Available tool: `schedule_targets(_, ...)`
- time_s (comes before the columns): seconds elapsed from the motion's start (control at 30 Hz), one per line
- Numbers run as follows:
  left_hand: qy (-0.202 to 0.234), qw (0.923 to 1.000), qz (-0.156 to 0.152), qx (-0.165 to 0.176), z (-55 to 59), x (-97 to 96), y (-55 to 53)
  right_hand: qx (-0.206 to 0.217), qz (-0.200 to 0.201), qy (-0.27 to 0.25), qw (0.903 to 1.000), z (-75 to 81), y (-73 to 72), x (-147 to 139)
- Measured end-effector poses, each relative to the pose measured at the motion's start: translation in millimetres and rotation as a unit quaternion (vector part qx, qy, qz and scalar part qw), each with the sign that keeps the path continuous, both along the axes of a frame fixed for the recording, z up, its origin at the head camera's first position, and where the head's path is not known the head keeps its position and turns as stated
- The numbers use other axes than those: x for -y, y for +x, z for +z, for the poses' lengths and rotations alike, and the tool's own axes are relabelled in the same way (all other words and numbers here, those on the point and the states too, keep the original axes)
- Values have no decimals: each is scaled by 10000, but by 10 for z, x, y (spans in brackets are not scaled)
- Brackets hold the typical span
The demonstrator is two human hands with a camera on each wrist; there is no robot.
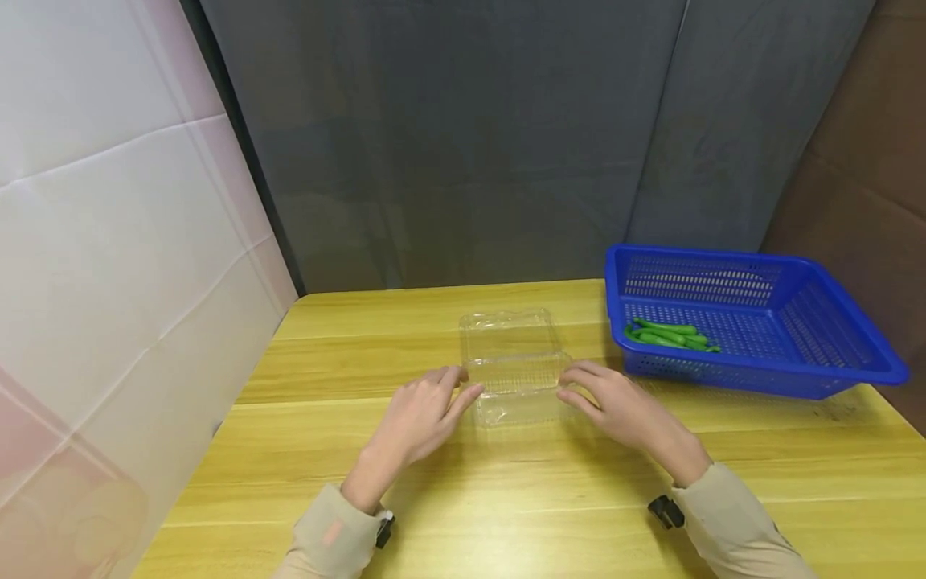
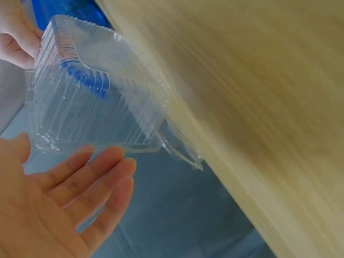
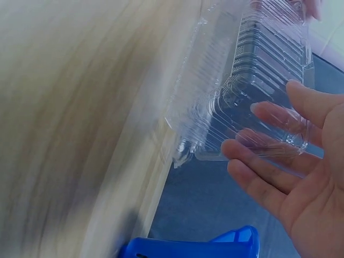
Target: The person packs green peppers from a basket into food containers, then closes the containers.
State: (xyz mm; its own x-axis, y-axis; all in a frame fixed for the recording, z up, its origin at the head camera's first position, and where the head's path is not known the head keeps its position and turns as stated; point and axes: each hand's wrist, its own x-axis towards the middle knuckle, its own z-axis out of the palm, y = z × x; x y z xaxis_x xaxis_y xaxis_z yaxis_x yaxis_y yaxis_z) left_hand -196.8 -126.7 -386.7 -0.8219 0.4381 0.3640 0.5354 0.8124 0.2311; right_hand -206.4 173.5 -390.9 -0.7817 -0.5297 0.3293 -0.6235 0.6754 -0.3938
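we find the clear plastic container (image 1: pixel 515 374) at the centre of the head view, on the wooden table (image 1: pixel 506 498), spread open with one panel toward twelve o'clock. taking it as our clock's hub, we log the left hand (image 1: pixel 423 410) at eight, fingers loosely extended and thumb apart, fingertips at the container's edge; we cannot tell whether they touch. the right hand (image 1: pixel 622 406) lies between three and four, fingers relaxed rather than clenched; from its wrist we see two of them through the clear plastic, their contact uncertain. we place the blue basket (image 1: pixel 755 363) between two and three, well apart from the left hand, with green peppers (image 1: pixel 669 335) lying inside it, between eight and nine on the basket's own dial. beyond the table, we record dark grey cloth (image 1: pixel 463 145) at twelve.
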Motion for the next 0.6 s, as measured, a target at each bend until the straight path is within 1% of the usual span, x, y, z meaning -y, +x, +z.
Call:
schedule_targets(0.3, 81, 10000, 24, 18, -5, 0, -9, 25, 73, -26, 10000, -25, 1, -7)
schedule_targets(0.6, 185, 9995, 136, -198, -21, -12, -25, -26, 108, -36, 9999, -56, 23, -12)
